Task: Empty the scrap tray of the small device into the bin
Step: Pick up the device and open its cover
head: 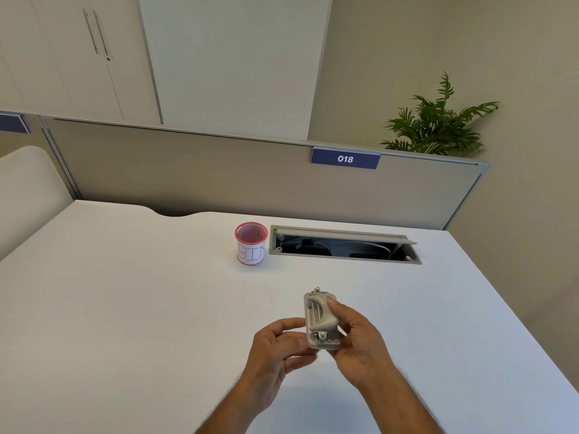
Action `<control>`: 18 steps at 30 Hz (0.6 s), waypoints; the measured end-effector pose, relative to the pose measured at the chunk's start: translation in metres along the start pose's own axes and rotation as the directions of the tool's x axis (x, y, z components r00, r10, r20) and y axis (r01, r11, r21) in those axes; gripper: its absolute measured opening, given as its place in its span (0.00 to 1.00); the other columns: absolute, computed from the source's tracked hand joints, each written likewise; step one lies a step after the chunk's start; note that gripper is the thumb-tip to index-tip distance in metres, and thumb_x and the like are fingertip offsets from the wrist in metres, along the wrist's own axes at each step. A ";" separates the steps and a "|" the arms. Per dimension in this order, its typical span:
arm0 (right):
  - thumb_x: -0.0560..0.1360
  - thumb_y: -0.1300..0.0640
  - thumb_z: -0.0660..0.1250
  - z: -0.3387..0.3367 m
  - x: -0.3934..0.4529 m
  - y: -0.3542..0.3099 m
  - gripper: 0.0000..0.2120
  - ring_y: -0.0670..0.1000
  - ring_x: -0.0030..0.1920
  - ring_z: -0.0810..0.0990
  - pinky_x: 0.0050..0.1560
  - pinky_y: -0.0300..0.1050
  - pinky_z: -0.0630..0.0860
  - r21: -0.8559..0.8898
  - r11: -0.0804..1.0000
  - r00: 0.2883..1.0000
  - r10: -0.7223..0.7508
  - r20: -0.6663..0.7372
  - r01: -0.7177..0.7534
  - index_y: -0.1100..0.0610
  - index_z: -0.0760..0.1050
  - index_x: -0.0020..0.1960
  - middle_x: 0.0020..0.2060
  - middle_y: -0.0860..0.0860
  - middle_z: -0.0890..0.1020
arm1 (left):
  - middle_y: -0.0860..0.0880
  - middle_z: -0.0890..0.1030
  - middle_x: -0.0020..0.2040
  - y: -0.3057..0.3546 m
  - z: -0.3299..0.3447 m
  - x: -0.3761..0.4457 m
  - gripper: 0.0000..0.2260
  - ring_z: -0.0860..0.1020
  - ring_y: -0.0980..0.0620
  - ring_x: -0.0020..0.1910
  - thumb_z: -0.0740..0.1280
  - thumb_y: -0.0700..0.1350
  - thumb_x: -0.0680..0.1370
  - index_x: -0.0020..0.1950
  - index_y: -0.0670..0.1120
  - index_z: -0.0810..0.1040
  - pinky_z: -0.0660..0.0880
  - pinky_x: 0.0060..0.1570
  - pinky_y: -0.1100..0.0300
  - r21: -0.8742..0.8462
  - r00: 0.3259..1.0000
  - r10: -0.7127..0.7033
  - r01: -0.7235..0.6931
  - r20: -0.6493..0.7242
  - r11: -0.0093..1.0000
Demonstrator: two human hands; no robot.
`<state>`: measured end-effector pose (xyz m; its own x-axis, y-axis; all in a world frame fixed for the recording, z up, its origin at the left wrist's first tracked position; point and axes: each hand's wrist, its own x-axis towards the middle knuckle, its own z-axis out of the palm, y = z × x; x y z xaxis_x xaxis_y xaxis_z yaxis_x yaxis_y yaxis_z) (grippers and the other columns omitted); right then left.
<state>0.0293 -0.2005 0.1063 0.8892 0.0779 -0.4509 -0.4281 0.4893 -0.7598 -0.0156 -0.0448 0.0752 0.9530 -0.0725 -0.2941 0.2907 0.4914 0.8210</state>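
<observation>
Now right hand grips hole punch above table; left hand pinches its edge.

Two bare forearms enter from the bottom edge, ending in a left hand and a right hand. No sleeves, gloves, watch, rings or bracelets show on either arm. Fine hair is visible along both forearms. The fingernails that can be seen are short and unpainted. Both wrists are uncovered to the frame's edge.
</observation>
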 end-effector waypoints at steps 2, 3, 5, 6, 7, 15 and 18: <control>0.62 0.60 0.77 0.000 0.000 0.000 0.09 0.59 0.37 0.88 0.34 0.54 0.84 0.012 1.000 1.000 0.005 0.006 -0.005 0.60 0.88 0.42 0.39 0.57 0.89 | 0.31 0.85 0.49 -0.001 -0.001 0.000 0.19 0.86 0.38 0.45 0.78 0.36 0.63 0.54 0.41 0.84 0.84 0.42 0.54 0.003 1.000 0.027 -0.027 0.007 1.000; 0.61 0.60 0.77 0.000 0.000 0.000 0.10 0.59 0.37 0.88 0.34 0.54 0.84 0.018 1.000 1.000 0.007 0.009 -0.007 0.60 0.88 0.42 0.39 0.57 0.89 | 0.31 0.85 0.49 -0.001 -0.001 0.001 0.19 0.86 0.37 0.44 0.77 0.35 0.64 0.54 0.41 0.85 0.84 0.42 0.54 0.007 0.999 0.036 -0.036 0.007 0.999; 0.61 0.60 0.77 0.000 0.000 0.000 0.10 0.59 0.37 0.88 0.34 0.54 0.84 0.027 1.000 1.000 0.009 0.014 -0.009 0.60 0.88 0.43 0.39 0.57 0.89 | 0.31 0.85 0.49 -0.002 -0.002 0.001 0.18 0.86 0.37 0.44 0.76 0.34 0.65 0.54 0.40 0.85 0.84 0.42 0.53 0.013 0.999 0.044 -0.044 0.002 0.999; 0.61 0.60 0.77 0.000 -0.001 0.000 0.11 0.59 0.37 0.88 0.34 0.54 0.84 0.029 1.000 1.000 0.009 0.014 -0.009 0.60 0.88 0.43 0.39 0.57 0.89 | 0.31 0.85 0.49 -0.002 -0.002 0.001 0.19 0.86 0.37 0.44 0.76 0.34 0.64 0.55 0.40 0.84 0.84 0.42 0.53 0.013 0.999 0.045 -0.045 0.000 0.999; 0.61 0.60 0.77 0.000 0.000 0.000 0.11 0.59 0.37 0.88 0.34 0.54 0.84 0.028 1.000 1.000 0.009 0.013 -0.009 0.60 0.88 0.43 0.39 0.57 0.89 | 0.31 0.85 0.48 -0.002 -0.003 0.001 0.19 0.86 0.37 0.44 0.76 0.34 0.64 0.55 0.40 0.84 0.84 0.43 0.53 0.016 0.999 0.047 -0.047 0.000 0.999; 0.61 0.60 0.78 0.000 -0.001 0.001 0.10 0.59 0.36 0.88 0.34 0.55 0.84 0.024 1.000 1.000 0.012 0.008 -0.012 0.60 0.88 0.42 0.38 0.57 0.89 | 0.33 0.86 0.46 -0.002 -0.005 0.001 0.22 0.86 0.37 0.44 0.75 0.34 0.63 0.56 0.38 0.83 0.84 0.43 0.51 0.048 0.997 0.073 -0.073 -0.001 0.996; 0.61 0.60 0.78 0.001 -0.002 -0.001 0.10 0.59 0.36 0.88 0.34 0.54 0.84 0.026 0.999 1.000 0.018 0.015 -0.018 0.60 0.88 0.43 0.39 0.57 0.89 | 0.33 0.86 0.45 -0.003 -0.005 0.002 0.21 0.86 0.39 0.44 0.72 0.32 0.64 0.57 0.38 0.82 0.84 0.44 0.51 0.070 0.996 0.087 -0.088 0.018 0.994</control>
<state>0.0282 -0.1998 0.1081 0.8836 0.0996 -0.4576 -0.4402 0.5100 -0.7390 -0.0153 -0.0418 0.0702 0.9760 -0.0453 -0.2128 0.2111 0.4339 0.8759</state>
